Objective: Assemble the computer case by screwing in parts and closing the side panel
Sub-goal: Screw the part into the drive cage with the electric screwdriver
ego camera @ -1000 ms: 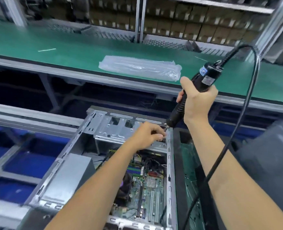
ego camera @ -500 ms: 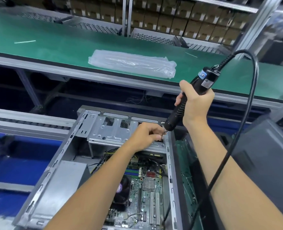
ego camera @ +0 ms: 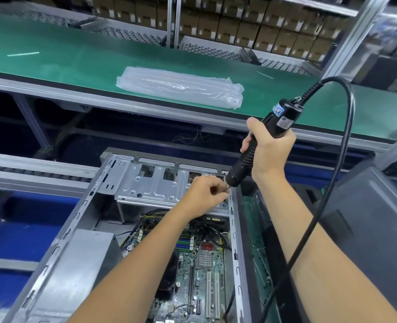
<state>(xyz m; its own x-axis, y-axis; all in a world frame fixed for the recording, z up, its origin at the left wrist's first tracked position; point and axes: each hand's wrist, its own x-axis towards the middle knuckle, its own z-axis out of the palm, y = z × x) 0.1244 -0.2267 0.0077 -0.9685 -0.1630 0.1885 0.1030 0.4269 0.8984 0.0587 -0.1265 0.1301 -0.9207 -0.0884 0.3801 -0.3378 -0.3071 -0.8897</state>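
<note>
driving a screw into the cage (ego camera: 146,187): right hand (ego camera: 271,150) gripping driver (ego camera: 258,145), left hand (ego camera: 205,197) pinching at the tip. case (ego camera: 76,229) open, panel not yet on, so mid-task.

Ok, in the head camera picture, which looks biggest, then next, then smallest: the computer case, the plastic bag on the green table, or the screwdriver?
1. Computer case: largest by far.
2. Plastic bag looks next, but it lies farther from the camera, so that is unsure.
3. Electric screwdriver, held in the right hand, looks smallest.
</note>
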